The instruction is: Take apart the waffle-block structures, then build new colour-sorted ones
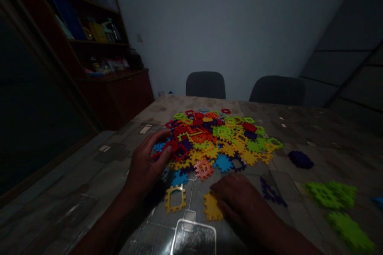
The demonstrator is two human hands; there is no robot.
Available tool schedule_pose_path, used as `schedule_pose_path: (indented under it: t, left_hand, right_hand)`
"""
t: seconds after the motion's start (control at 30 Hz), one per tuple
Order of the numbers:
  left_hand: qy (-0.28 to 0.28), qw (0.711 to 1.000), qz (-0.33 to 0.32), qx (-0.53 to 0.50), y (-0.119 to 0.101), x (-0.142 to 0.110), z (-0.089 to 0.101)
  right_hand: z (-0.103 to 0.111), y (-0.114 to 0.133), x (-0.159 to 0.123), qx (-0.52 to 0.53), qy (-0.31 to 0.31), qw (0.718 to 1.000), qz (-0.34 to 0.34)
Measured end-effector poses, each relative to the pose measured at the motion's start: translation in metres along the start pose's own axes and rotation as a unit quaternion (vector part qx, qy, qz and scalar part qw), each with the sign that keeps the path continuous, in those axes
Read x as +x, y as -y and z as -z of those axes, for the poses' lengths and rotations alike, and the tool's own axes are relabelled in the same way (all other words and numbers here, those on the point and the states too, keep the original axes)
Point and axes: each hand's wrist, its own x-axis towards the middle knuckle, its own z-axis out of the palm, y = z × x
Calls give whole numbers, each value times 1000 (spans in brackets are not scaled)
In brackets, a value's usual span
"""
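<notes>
A heap of colourful interlocking plastic tiles (pixel 218 135) lies in the middle of the table (pixel 314 127). My left hand (pixel 146 163) reaches into the heap's left edge, fingers spread over red and blue tiles. My right hand (pixel 236 197) rests palm down on the table in front of the heap, fingers stretched toward a yellow tile (pixel 212 207). A yellow frame tile (pixel 176 198) lies between my hands. An orange tile (pixel 204 168) sits at the heap's near edge.
Sorted little stacks sit to the right: a purple one (pixel 301 159), two green ones (pixel 332 193) (pixel 348 231), flat purple pieces (pixel 271 191). Two dark chairs (pixel 206 84) stand behind the table. A dark wooden cabinet with shelves (pixel 98 48) fills the left.
</notes>
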Motion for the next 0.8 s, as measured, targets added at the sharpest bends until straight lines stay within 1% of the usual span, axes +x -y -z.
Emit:
schedule_pose_path:
  t: [0.1,0.2,0.33,0.4,0.43,0.47,0.53,0.57,0.63,0.7,0.73,0.8]
  left_hand:
    - [8,1000,-6,-13,1,-1,-3]
    - [9,1000,-23,-16,0,-1,-4]
    - [4,999,-34,-12,2,-1,-3]
    - [6,999,-39,-6,3,0,-3]
    - [7,999,-40,-2,3,0,-3]
    - [10,999,-38,2,3,0,-3]
    - [12,999,-29,11,2,1,-3]
    - [16,999,-26,16,2,0,-4]
    - [39,998,-34,23,0,-4,-8]
    - [79,994,-77,23,-2,-14,-17]
    - [105,989,-106,22,-4,-22,-23]
    - [158,972,-175,20,-7,-40,-36]
  right_hand:
    - [-4,28,24,-19,48,998,26]
    - [-15,45,46,-52,48,996,50]
    - [-33,53,69,-106,57,991,63]
    - [-35,53,74,-115,55,989,70]
    - [-31,51,74,-113,46,990,75]
    - [-25,48,72,-107,33,991,79]
    - [-6,37,62,-82,7,994,68]
    - [6,29,54,-66,-3,996,52]
    - [29,8,32,-40,1,999,3]
    - [45,-13,5,-50,1,997,-60]
    - [48,-21,-8,-53,-4,995,-89]
    - [49,-32,-29,-52,-2,990,-130]
